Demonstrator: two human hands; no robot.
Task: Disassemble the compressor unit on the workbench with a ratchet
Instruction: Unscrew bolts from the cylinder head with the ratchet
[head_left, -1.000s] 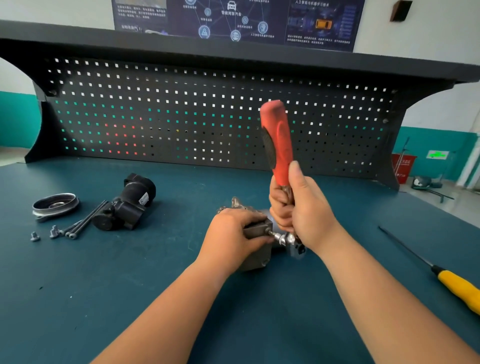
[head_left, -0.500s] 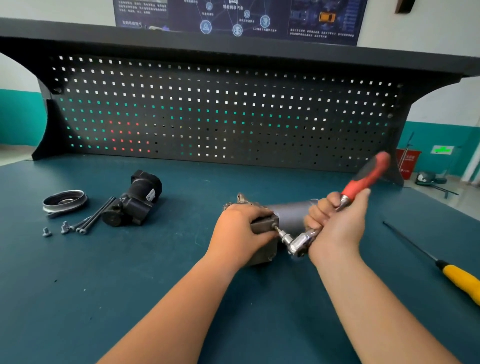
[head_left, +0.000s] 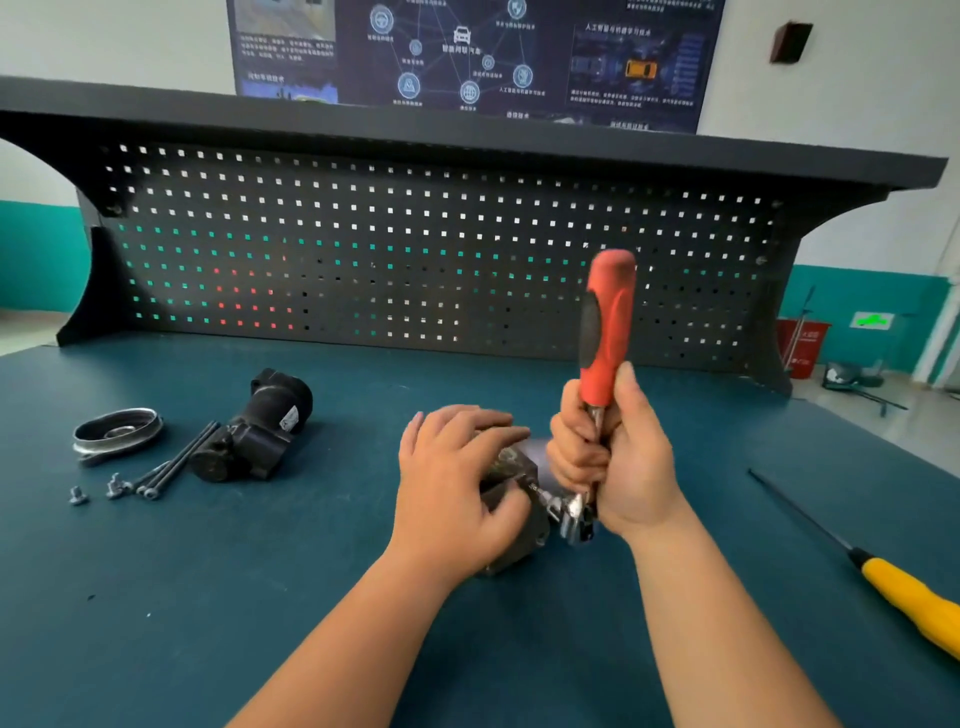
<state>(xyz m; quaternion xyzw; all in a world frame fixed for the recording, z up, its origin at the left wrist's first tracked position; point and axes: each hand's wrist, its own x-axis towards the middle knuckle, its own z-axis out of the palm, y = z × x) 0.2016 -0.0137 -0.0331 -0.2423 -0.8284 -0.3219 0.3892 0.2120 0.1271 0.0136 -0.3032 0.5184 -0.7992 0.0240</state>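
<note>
The grey metal compressor unit (head_left: 519, 540) lies on the blue workbench (head_left: 156, 597) at its middle, mostly covered by my left hand. My left hand (head_left: 457, 483) rests on top of it, fingers stretched across and thumb against its front face. The ratchet (head_left: 607, 332) has a red handle that stands nearly upright. Its chrome head (head_left: 576, 514) sits on a bolt at the unit's right side. My right hand (head_left: 618, 457) grips the ratchet low on the handle and the metal shaft.
A black removed part (head_left: 254, 431), a pulley disc (head_left: 117, 431), long bolts (head_left: 176, 462) and small bolts (head_left: 78, 493) lie at the left. A yellow-handled screwdriver (head_left: 909, 597) lies at the right. A pegboard (head_left: 415, 260) closes off the back.
The ratchet handle swung from upright down to the right, then back to upright. My left hand's fingers have loosened and spread over the unit.
</note>
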